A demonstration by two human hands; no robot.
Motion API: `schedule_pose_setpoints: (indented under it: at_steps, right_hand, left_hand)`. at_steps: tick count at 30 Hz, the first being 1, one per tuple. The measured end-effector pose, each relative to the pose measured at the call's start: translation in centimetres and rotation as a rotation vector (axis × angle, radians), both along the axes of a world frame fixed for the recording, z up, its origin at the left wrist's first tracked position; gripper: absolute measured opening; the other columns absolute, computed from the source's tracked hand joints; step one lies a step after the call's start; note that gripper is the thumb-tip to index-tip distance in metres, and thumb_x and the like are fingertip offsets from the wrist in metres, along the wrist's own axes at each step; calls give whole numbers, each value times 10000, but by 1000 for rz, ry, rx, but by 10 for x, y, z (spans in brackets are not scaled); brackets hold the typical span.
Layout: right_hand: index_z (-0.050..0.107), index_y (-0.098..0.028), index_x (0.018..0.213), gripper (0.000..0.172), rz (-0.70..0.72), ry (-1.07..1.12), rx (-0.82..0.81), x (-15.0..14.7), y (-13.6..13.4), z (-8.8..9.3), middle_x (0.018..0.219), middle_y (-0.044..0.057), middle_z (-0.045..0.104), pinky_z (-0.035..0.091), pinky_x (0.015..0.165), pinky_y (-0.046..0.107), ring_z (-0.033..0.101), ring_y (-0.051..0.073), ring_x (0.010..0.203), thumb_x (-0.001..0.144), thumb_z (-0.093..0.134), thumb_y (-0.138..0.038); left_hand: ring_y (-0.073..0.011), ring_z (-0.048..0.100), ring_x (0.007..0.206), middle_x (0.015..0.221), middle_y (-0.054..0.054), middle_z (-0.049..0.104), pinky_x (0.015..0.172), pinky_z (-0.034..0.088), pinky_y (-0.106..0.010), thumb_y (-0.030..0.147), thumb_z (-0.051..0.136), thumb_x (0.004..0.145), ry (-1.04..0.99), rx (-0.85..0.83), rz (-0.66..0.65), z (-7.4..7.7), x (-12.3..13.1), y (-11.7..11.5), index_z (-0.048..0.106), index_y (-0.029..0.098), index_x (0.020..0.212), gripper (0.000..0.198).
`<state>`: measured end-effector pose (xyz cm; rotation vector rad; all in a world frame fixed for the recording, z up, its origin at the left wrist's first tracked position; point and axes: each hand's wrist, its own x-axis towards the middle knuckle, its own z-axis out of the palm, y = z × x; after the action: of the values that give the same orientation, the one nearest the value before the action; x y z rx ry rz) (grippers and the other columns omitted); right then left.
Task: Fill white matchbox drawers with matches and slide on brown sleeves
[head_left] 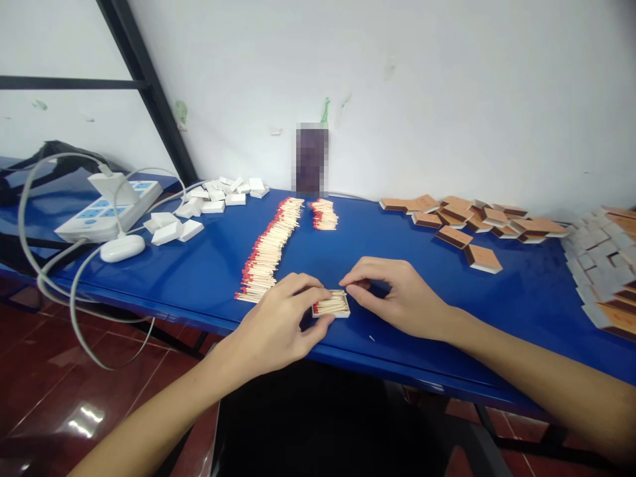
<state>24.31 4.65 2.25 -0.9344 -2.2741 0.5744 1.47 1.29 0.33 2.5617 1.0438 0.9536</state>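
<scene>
My left hand [285, 318] grips a small white matchbox tray [342, 315] near the table's front edge, thumb on the near side and fingers on the far side. Matches [332, 305] lie sideways inside it, their red heads toward the left. At the tray's right end is my right hand [397, 295], thumb and index fingertips brought close together by the match ends. Whether a match is pinched there is too small to make out. Beyond my left hand runs a long row of red-headed matches [268, 252], with a shorter bunch [325, 215] at its upper right.
White trays [213, 195] are heaped at the back left, beside a power strip [109, 205] with looping white cables. Brown matchboxes [452, 215] lie scattered at the back right. A stack of matchboxes [603, 265] stands at the far right of the blue table [199, 285].
</scene>
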Motion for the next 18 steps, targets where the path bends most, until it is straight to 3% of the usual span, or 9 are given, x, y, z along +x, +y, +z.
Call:
schedule_pose_setpoints:
  at_steps: [8, 12, 18]
  right_hand:
    - [692, -201, 863, 162, 17, -80, -178, 1, 4, 4, 861, 20, 652, 456, 663, 267, 578, 129, 722, 921, 575, -296]
    - [667, -197, 821, 89, -5, -91, -219, -2, 2, 6, 846, 7, 633, 443, 674, 269, 552, 128, 727, 875, 604, -229]
    - [652, -191, 813, 145, 0, -57, -249, -3, 2, 6, 822, 2, 613, 422, 650, 271, 531, 122, 698, 904, 588, -284]
  left_hand:
    - [-198, 614, 1002, 1113, -63, 657, 902, 530, -345, 199, 638, 913, 6, -22, -30, 1, 0, -1, 653, 173, 1156, 245]
    - [-197, 610, 1000, 1127, -70, 639, 885, 533, -339, 220, 610, 941, 27, -12, -59, 1, -1, -1, 669, 189, 1155, 224]
    - [-199, 597, 1030, 1156, -70, 621, 906, 526, -349, 235, 579, 968, 72, -6, -65, 0, -2, -1, 668, 214, 1182, 232]
